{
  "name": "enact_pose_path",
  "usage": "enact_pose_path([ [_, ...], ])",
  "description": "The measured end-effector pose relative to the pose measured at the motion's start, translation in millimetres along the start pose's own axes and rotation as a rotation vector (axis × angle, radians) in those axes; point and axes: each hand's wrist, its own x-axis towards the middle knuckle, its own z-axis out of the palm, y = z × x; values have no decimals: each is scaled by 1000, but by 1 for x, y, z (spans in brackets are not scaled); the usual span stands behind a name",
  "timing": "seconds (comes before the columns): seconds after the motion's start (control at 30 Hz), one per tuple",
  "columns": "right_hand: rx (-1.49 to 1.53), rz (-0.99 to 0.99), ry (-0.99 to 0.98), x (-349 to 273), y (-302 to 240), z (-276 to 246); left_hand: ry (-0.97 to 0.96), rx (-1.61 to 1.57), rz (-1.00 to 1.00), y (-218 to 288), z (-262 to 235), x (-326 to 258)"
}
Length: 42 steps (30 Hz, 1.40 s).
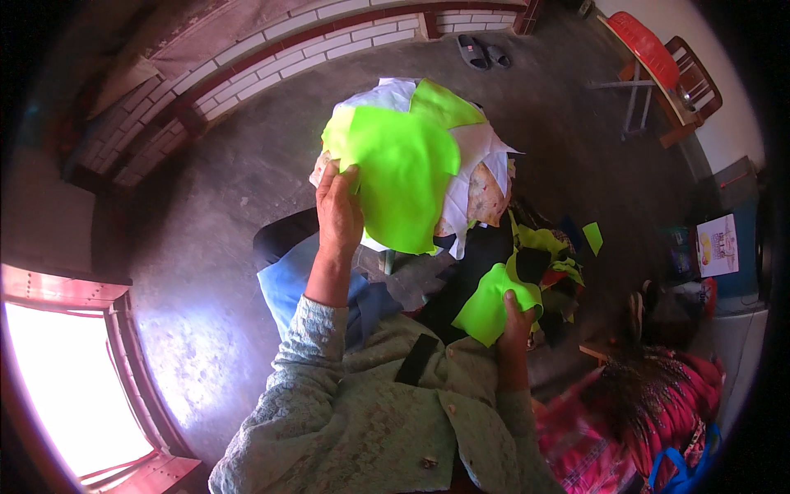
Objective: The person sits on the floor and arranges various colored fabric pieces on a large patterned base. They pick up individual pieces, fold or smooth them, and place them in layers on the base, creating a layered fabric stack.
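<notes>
My left hand (339, 210) grips the left edge of a large neon green fabric piece (403, 177), thumb on top. That piece lies over a pile of white fabric scraps (473, 148), with floral fabric (491, 193) showing at the side and another green scrap (443, 103) at the back. What holds the pile up is mostly hidden. Lower right, my right hand (516, 325) pinches a smaller neon green fabric piece (487, 306), its thumb across the front. Blue cloth (362, 305) lies over my lap on the left.
Green and dark scraps (547, 263) are heaped to the right, with one loose green scrap (592, 238) beyond. A person in pink clothing (634, 412) is close at lower right. Sandals (483, 53) and a red-topped chair (646, 49) stand farther off. A bright doorway (74, 387) is at left.
</notes>
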Motion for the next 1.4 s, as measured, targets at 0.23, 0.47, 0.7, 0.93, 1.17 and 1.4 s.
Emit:
enact_pose_path([
  [0.23, -8, 9, 0, 3, 6, -5, 116, 185, -51, -14, -52, 13],
  [0.47, -18, 46, 46, 5, 7, -7, 41, 423, -150, 6, -41, 24],
  [0.7, -112, -37, 23, 15, 24, -20, -56, 755, -48, 8, -35, 52],
  [0.93, -93, -7, -39, 14, 19, -19, 124, 827, 144, 17, -44, 76],
  [1.17, -44, 31, 9, 11, 19, -14, 268, 1592, 618, -1, -61, 58],
  [1.4, -31, 74, 45, 1, 5, -5, -154, 1754, 722, -38, -18, 46],
])
